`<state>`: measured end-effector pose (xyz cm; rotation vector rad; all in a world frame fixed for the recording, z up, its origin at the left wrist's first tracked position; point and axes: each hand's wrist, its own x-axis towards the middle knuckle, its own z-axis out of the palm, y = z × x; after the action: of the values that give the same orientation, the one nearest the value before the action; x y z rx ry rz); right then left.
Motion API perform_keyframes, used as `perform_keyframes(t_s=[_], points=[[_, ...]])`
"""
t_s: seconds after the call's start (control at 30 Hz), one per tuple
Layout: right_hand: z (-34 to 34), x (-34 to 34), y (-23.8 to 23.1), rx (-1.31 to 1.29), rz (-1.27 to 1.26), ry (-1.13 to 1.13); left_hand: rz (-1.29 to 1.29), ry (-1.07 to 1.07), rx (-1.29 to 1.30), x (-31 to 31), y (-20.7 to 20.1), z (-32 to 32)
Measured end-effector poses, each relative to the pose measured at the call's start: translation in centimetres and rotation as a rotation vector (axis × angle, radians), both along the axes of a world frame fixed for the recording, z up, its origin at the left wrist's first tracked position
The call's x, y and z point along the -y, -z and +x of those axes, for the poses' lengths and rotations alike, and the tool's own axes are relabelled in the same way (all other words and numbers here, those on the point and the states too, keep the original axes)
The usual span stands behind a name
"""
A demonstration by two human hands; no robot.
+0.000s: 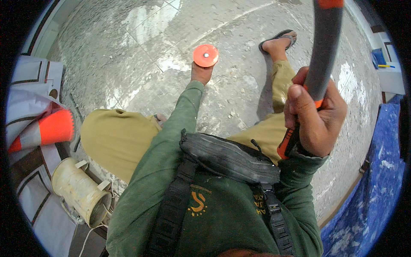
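Observation:
My left hand [201,74] is stretched out low over the dusty floor [239,103], wrapped round a chisel [205,55]. Its round orange hand guard, with a metal striking end in the middle, faces up and hides the shaft and tip. On the right, my right hand [319,113] is raised close to the camera. Its fingers close round the grey and orange handle of a hammer [327,45]; the hammer's head lies beyond the top edge. Whether the chisel's tip touches the floor cannot be seen.
A whitish bucket [70,184] with a cord lies tipped at lower left, below an orange and white traffic cone [55,127]. Plaster-spattered blue sheeting [368,192] covers the right side. My sandalled foot [278,43] rests ahead on debris-strewn tiles.

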<state>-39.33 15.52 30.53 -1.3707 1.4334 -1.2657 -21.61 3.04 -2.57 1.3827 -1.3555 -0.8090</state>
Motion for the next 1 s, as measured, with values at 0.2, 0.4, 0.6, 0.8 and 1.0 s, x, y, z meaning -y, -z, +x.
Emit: perform_keyframes(t_s=[0.2, 0.4, 0.6, 0.8, 1.0], points=[[-0.4, -0.2, 2.6, 0.034, 0.194, -0.082, 0.08, -0.175, -0.165, 0.7, -0.3, 3.6], [0.2, -0.2, 2.6, 0.061, 0.218, -0.099, 0.087, -0.135, -0.252, 0.1, 0.6, 3.5], [0.7, -0.2, -0.6, 0.012, -0.058, -0.018, 0.039, -0.078, 0.014, -0.3, -0.6, 2.0], [0.4, 0.3, -0.7, -0.025, -0.259, -0.031, 0.07, -0.035, 0.046, -0.5, -1.7, 0.4], [-0.5, 2.2, 12.7, -0.532, -0.065, -0.281, -0.024, -0.034, -0.366, 0.8, -0.2, 0.0]])
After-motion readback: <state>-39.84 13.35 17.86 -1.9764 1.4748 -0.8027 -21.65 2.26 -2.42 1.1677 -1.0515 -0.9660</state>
